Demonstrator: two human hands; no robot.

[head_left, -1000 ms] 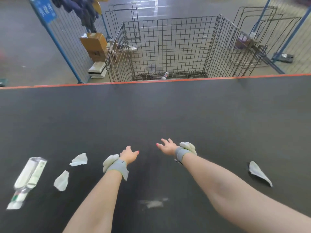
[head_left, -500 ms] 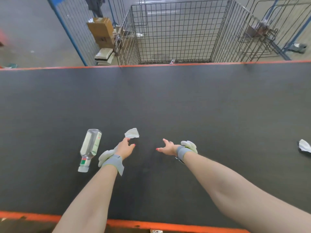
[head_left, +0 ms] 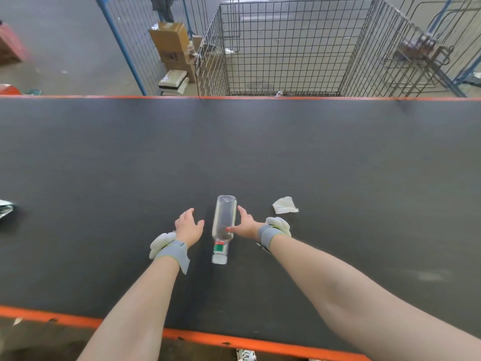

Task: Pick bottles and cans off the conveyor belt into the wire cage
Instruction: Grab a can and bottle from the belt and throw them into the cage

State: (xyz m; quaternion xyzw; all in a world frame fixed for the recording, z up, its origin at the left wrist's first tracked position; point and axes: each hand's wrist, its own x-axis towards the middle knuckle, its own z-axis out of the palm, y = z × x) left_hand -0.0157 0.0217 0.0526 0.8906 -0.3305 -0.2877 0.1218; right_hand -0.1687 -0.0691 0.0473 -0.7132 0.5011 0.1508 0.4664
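Clear, flat-sided bottle (head_left: 224, 220) lies on the matte black conveyor belt (head_left: 338, 165); left hand (head_left: 188, 226) spread just beside it, straight-fingered right hand (head_left: 246, 225) touching it

The single head-worn wide-angle camera looks forward and steeply down from the near, orange-edged side of the conveyor belt (head_left: 260, 142), close above its surface, facing straight across it to the wire cage (head_left: 286, 48) standing just beyond its far edge.
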